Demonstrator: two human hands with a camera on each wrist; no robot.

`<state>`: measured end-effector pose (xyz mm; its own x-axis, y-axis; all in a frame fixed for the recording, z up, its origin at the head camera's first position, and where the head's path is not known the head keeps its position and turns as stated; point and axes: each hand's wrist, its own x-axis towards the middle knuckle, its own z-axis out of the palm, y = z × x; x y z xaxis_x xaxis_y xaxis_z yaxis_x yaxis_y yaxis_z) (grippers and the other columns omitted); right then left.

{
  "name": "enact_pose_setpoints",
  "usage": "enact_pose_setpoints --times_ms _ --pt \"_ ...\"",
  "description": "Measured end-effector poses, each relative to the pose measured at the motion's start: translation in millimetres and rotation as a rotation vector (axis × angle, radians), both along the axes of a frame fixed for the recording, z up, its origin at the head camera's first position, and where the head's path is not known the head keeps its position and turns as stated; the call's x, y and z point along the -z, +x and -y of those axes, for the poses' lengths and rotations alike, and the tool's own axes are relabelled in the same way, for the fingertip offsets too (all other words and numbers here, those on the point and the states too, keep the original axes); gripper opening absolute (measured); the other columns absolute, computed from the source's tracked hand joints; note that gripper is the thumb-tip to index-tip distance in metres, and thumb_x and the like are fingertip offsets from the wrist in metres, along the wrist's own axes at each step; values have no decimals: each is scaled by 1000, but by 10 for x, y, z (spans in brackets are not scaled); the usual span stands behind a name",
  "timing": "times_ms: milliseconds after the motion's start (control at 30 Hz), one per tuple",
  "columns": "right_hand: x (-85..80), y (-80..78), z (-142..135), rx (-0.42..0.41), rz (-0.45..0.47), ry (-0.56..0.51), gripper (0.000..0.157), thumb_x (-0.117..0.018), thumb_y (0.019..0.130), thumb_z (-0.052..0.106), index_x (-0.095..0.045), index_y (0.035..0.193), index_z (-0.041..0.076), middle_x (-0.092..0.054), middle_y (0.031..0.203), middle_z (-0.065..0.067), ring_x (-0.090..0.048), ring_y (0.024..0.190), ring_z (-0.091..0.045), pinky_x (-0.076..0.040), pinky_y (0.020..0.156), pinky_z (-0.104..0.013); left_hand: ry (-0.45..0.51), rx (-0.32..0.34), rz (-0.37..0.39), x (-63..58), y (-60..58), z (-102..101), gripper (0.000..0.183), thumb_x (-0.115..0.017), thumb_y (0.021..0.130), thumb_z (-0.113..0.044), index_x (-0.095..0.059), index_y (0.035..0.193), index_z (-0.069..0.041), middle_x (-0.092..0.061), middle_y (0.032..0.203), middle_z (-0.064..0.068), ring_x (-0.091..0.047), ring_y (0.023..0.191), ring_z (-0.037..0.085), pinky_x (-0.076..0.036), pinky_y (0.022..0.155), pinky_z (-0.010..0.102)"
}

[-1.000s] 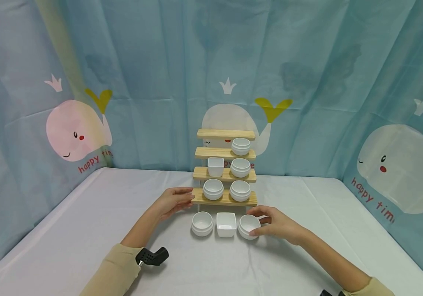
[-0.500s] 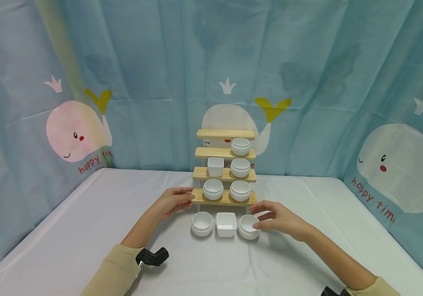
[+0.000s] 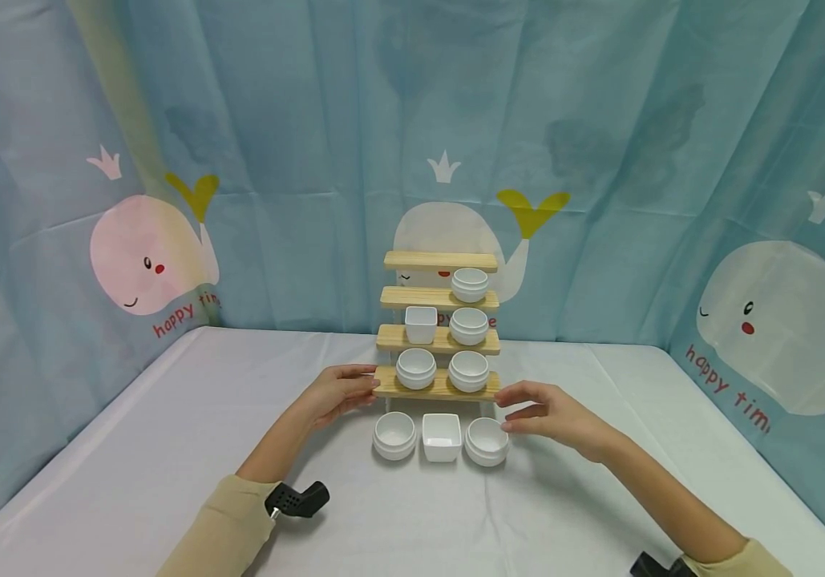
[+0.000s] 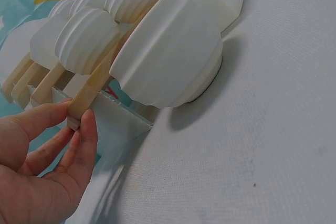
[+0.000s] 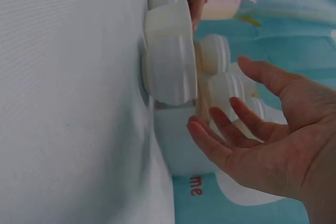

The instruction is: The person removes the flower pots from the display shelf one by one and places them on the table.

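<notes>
In the head view, the lower edge of the frame cut off both sleeves, and the transparent supports of the stepped rack were hard to make out. In the right wrist view, the left hand was cropped at the top, and the front-row bowls overlapped.

The left hand reached in from the left; its thumb and fingers were clamped on the left end of the lowest shelf. The right hand extended from the right with fingers apart and slightly bent, gripping nothing, near the shelf's right end and the right round bowl (contact with either could not be confirmed).

The rack stood upright on the table. Directly in front of it, the left round bowl, the square bowl and the right round bowl formed a row, separated by narrow gaps. On the rack, the lowest shelf held two round bowls, the next one square and one round, and the third one round bowl at its right.

White cloth extended beyond both hands; the table's far edge lay behind the rack, near the curtain.
</notes>
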<state>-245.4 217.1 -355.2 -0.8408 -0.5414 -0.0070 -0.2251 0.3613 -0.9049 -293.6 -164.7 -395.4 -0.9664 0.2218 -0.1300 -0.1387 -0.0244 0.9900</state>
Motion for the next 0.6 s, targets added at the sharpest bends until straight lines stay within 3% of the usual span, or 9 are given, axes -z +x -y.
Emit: enact_pose_setpoints --times_ms 600 --pt "-145 2 -70 78 -28 17 55 -75 99 19 -55 144 -6 -54 146 -30 -64 128 -37 -56 108 -50 -4 -17 18 -4 0 -9 54 -63 106 -3 -43 154 11 -67 109 7 -71 81 7 -64 80 20"
